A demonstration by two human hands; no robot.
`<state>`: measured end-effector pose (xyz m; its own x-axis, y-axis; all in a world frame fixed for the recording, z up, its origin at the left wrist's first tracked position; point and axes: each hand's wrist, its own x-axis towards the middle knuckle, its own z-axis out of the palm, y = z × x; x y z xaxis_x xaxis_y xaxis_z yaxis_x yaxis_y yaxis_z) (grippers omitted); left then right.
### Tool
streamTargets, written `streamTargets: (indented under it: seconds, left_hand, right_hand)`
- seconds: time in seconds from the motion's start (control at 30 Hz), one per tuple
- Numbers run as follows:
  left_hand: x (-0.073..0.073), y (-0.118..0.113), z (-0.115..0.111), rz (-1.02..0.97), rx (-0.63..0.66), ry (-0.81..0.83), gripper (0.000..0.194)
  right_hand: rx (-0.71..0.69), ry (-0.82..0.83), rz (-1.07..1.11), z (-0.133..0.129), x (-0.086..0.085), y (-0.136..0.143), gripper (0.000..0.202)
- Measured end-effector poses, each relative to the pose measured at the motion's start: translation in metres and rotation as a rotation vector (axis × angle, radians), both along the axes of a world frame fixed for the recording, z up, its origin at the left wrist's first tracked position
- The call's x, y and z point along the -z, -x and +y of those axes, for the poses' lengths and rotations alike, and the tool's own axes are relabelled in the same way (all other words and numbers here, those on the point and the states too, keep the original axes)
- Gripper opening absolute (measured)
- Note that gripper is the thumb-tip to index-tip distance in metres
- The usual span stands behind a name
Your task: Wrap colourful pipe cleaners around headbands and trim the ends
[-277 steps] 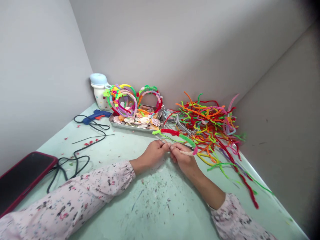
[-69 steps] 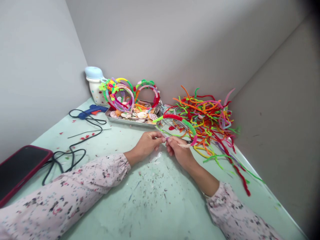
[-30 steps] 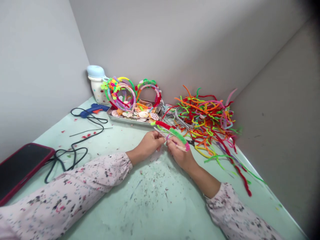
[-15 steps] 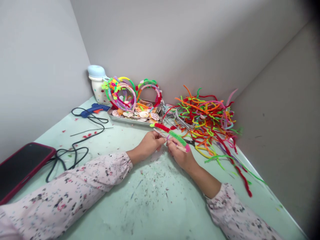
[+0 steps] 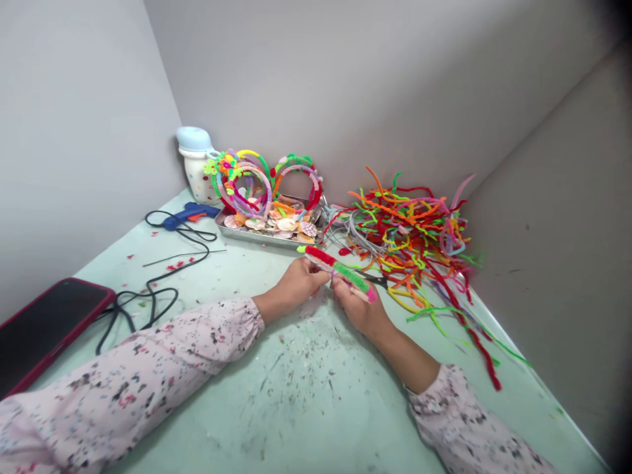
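Observation:
In the head view, a headband (image 5: 350,278) wrapped in red, green and pink pipe cleaner, with a lime tip, shows nearly edge-on above the table. My left hand (image 5: 297,286) pinches it from the left, thumb and fingers closed near its red part. From the right, my right hand (image 5: 359,308) grips it below the green part, fingers closed. A bit of purple shows between the two hands. The undersides of both hands' fingers are hidden. Just behind my right hand lie dark-handled scissors (image 5: 379,280), partly covered by the headband and pipe cleaners.
A metal tray (image 5: 261,239) of seashells (image 5: 286,224) holds several finished-looking headbands (image 5: 296,164). A tangled pile of pipe cleaners (image 5: 409,224) spreads right. At left are a blue glue gun (image 5: 190,213), its black cord (image 5: 153,289), a phone (image 5: 49,329) and a white jar (image 5: 197,171).
The headband has turned in my hands, so its red and green parts now line up in one straighter strip. Both hands stay nearly in place; the view has shifted slightly.

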<state>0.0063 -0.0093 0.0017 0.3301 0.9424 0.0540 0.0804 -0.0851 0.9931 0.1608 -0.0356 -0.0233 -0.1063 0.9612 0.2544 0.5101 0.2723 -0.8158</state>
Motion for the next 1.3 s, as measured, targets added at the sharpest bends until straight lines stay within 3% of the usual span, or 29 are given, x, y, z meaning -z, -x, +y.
streamTargets:
  seconds: [0.4,0.63,1.07,1.3]
  left_hand:
    - [0.011,0.002,0.004,-0.033,0.003,-0.018,0.019]
    - [0.009,0.000,0.002,-0.059,-0.015,-0.015,0.017]
    - [0.011,-0.003,0.004,-0.013,-0.126,-0.010,0.014]
    - [0.010,-0.005,0.004,-0.033,-0.130,0.056,0.017]
  right_hand:
    - [-0.024,0.014,0.014,-0.002,-0.005,0.002,0.017]
    - [-0.058,-0.031,-0.015,-0.005,-0.011,0.003,0.011]
    - [-0.085,0.001,-0.015,-0.003,-0.005,0.003,0.017]
    - [-0.060,0.092,0.099,0.005,0.001,0.002,0.024]
